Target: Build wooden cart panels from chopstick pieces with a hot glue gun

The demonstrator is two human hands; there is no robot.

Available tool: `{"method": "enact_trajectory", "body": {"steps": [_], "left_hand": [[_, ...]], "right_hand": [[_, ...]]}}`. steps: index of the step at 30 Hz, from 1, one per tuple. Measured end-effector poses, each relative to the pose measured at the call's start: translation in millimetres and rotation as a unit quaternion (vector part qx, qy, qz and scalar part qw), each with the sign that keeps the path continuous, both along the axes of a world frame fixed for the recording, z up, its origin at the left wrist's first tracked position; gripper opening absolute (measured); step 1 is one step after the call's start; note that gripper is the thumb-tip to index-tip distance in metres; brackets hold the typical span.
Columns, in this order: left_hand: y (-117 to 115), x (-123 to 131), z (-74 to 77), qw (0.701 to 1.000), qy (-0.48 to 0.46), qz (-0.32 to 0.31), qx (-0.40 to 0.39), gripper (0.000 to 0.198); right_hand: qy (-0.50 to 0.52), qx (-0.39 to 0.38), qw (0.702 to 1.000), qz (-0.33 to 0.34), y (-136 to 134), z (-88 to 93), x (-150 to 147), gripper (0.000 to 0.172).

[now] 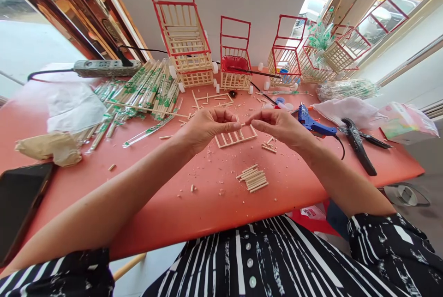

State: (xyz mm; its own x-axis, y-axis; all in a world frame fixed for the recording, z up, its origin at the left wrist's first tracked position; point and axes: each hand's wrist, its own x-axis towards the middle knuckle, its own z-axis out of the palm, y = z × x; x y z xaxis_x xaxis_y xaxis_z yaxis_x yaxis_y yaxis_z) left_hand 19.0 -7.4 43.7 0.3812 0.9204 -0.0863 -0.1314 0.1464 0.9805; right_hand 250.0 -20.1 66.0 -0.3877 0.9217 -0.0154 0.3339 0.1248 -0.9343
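Note:
Over the middle of the table my left hand (211,126) has its thumb and forefinger pressed together. My right hand (275,124) is pinched a short gap away, its fingertips pointing at the left ones. Whatever the fingertips hold is too small or too hidden to name. Just under both hands lies a ladder-like frame of thin wooden sticks (238,142), partly covered by the fingers. Closer to my body sits a small pile of short cut sticks (255,179). A blue glue gun (313,124) rests beyond my right wrist.
Small stick carts with red trim (188,33) stand along the wall. Wrapped chopsticks (145,89) and a power strip (107,68) lie left; a phone (24,200) is at the left edge. Black-handled cutters (360,147) and a tissue pack (408,124) lie right.

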Motion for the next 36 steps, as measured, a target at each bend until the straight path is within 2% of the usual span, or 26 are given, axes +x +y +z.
{"method": "enact_trajectory", "body": {"steps": [4, 10, 13, 19, 23, 25, 27, 32, 36], "left_hand": [[-2, 3, -5.8, 1.000, -0.009, -0.008, 0.005, 0.040], [-3, 7, -14.2, 1.000, -0.003, -0.023, 0.009, 0.040], [-5, 13, -10.3, 0.999, -0.020, -0.034, 0.006, 0.043], [-4, 14, -0.8, 0.998, -0.055, -0.003, 0.013, 0.043], [11, -1, 0.1, 0.995, 0.056, 0.048, 0.065, 0.020], [21, -6, -2.8, 0.980, 0.143, 0.066, 0.122, 0.007], [29, -6, -7.8, 0.961, 0.213, 0.062, 0.166, 0.006], [39, 2, -18.8, 0.920, 0.304, 0.003, 0.246, 0.010], [43, 7, -14.4, 0.857, 0.422, -0.079, 0.286, 0.015]], "right_hand": [[0.019, -0.083, 0.996, 0.040, 6, -11.1, -7, 0.046], [0.054, -0.144, 0.986, 0.067, 7, -18.4, -5, 0.050], [0.074, -0.146, 0.984, 0.074, 9, -18.2, -5, 0.052], [0.114, -0.087, 0.988, 0.053, 13, -14.5, 4, 0.051], [0.117, -0.037, 0.992, -0.007, 15, -9.3, 19, 0.049], [0.114, -0.033, 0.992, -0.031, 15, -7.1, 25, 0.050], [0.112, -0.032, 0.992, -0.043, 16, -6.4, 28, 0.049], [0.102, -0.014, 0.994, -0.034, 16, -11.7, 26, 0.046], [0.089, -0.025, 0.995, -0.030, 16, -21.3, 20, 0.049]]}}
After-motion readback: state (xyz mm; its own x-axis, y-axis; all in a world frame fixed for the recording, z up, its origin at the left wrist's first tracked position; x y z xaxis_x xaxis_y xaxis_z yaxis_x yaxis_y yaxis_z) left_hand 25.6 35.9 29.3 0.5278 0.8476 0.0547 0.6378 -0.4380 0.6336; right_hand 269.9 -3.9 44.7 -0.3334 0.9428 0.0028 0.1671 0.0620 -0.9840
